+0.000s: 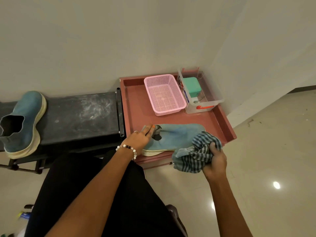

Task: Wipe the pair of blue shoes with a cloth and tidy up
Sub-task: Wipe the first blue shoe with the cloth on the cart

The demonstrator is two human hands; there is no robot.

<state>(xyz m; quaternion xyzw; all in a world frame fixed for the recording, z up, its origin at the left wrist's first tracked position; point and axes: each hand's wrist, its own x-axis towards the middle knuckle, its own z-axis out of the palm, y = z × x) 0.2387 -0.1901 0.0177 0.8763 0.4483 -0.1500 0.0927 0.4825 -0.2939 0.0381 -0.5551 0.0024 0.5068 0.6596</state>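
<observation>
Both bare forearms reach forward from the lower frame. The left hand, a beaded bracelet at its wrist and a ring on one finger, lies palm down with fingers extended, their tips pinching the collar of the blue shoe. The right hand, just right of that shoe's toe, is curled into a tight grip around a bunched striped cloth, thumb pressed over the folds.

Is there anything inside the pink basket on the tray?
No, the pink basket on the red tray shows only its bare perforated floor, with nothing in it.
</observation>
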